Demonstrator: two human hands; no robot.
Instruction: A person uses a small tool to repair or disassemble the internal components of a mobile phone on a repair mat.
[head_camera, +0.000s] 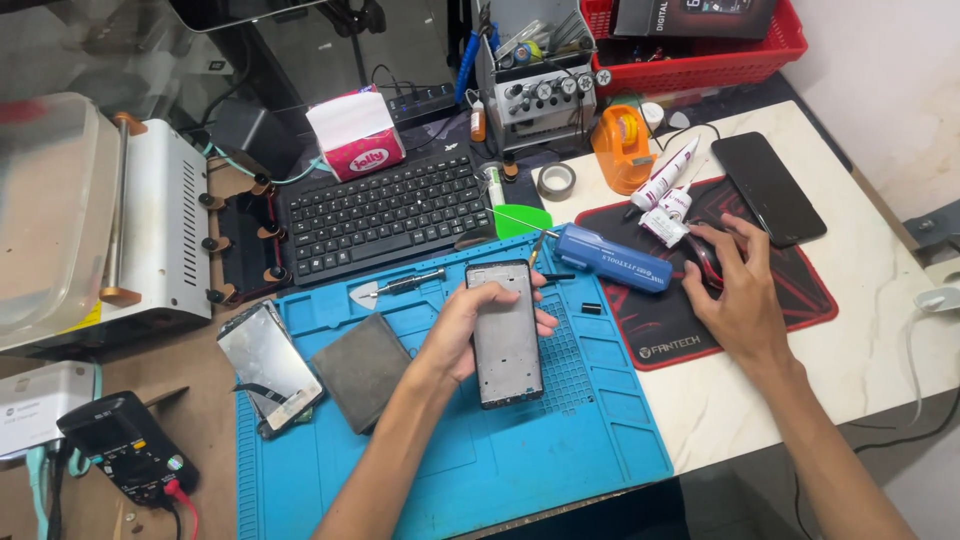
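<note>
Both hands are over the counter (850, 330). Left hand (470, 335) is closed around a phone frame (506, 333), fingers wrapped from behind with the fingertips curling over its right edge, holding it tilted up above the blue work mat (520, 460). Right hand (735, 290) lies spread and open on the red-and-black mouse pad (800, 290), fingertips touching a small dark tool (703, 258) there; I cannot tell whether it has actually gripped it.

Just beyond the frame lies a blue-handled screwdriver (612, 258), straddling the mat edge and the pad. White glue tubes (668, 190) rest near the top of the pad, with a dark phone (768, 187) lying flat to their right. On the mat's left side sit a grey pad (362, 370) and a detached screen (268, 362), side by side. A black keyboard (385, 213) stands behind the mat, and a multimeter (125, 445) sits at the near left corner.
</note>
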